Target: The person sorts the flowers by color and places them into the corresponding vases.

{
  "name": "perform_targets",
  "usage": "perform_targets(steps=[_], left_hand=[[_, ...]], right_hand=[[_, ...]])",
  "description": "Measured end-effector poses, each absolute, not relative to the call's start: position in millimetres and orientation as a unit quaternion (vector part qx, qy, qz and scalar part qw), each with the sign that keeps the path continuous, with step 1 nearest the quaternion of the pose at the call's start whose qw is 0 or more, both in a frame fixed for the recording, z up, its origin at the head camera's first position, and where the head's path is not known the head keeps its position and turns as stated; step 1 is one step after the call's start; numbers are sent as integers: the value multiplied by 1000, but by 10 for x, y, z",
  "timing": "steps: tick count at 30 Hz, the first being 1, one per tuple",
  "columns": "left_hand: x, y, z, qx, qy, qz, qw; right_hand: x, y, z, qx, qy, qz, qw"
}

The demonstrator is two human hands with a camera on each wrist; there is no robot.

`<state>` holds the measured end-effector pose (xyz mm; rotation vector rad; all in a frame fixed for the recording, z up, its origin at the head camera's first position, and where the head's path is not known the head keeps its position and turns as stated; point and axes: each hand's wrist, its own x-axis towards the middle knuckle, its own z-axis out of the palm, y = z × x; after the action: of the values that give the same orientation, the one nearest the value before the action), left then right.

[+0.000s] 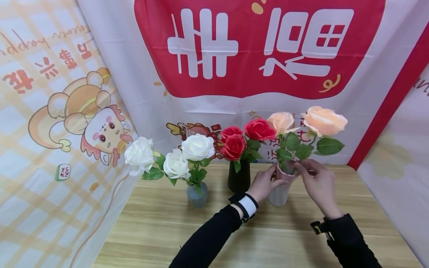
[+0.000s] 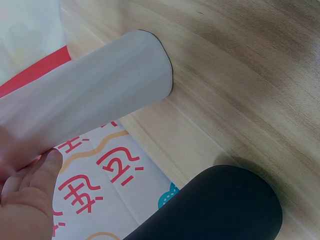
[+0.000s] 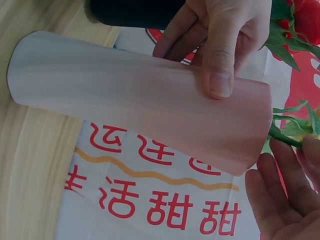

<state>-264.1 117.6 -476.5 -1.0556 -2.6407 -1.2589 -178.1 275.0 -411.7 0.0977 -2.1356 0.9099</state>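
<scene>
A tall vase (image 1: 278, 195), pale at its base and pink toward the rim, stands on the table at the right. My left hand (image 1: 263, 185) grips it near the top, its thumb on the near side in the right wrist view. Two peach roses (image 1: 324, 121) rise from the mouth, with green leaves (image 1: 303, 150) below the blooms. At the rim my right hand (image 1: 319, 184) pinches a green stem (image 3: 284, 137) between thumb and fingers. The stem's lower end is hidden inside the vase.
Left of the vase stands a black vase (image 1: 239, 178) with several red roses (image 1: 233, 147). Farther left is a small blue-grey vase (image 1: 197, 195) holding white roses (image 1: 197, 147), one leaning far left. A printed cloth backdrop (image 1: 207, 104) hangs behind the wooden table (image 1: 154, 223).
</scene>
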Motion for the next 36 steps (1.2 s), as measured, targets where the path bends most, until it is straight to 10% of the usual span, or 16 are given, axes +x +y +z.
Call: perform_targets(steps=[17,36], left_hand=[[-2493,1048,-4714,-324,-882,-342,-24],[-2050,569,-4693,-344,-920,-169,81]], right_hand=[[-1700,2724,-4349,-45,-826,421,372],[-1325,2710,-4452,20,-856,360,370]])
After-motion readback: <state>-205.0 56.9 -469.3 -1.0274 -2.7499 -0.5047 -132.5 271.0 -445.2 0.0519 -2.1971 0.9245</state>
